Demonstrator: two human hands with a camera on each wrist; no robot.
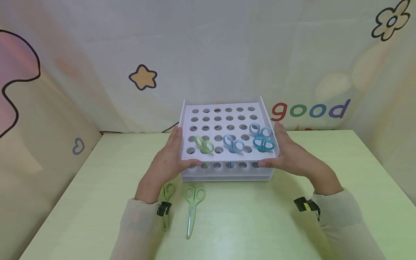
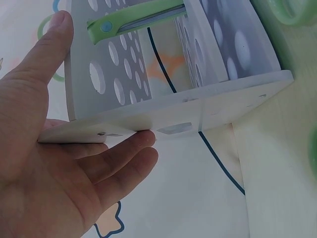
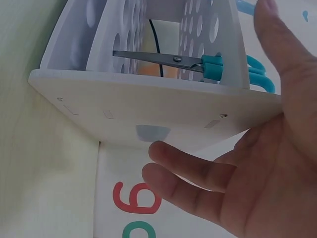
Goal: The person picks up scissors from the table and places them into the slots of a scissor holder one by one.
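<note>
A white rack (image 1: 224,157) with rows of round holes stands at the back of the table. My left hand (image 1: 167,159) holds its left side, thumb at the front edge and fingers along the side panel (image 2: 163,116). Opposite it, my right hand (image 1: 289,155) holds the right side in the same manner. Handles up in the holes are green scissors (image 1: 208,147), light blue scissors (image 1: 238,146), other blue scissors (image 1: 255,129) and teal scissors (image 1: 264,144). In the right wrist view, the teal scissors' blades (image 3: 148,57) pass between the rack's plates.
Green scissors (image 1: 191,209) lie on the pale table (image 1: 243,220) before the rack. A second green pair (image 1: 167,191) lies partly hidden by the left wrist. Behind the rack hangs a printed cloth (image 1: 208,54), with a thin dark cable (image 1: 170,127) near the table's back edge.
</note>
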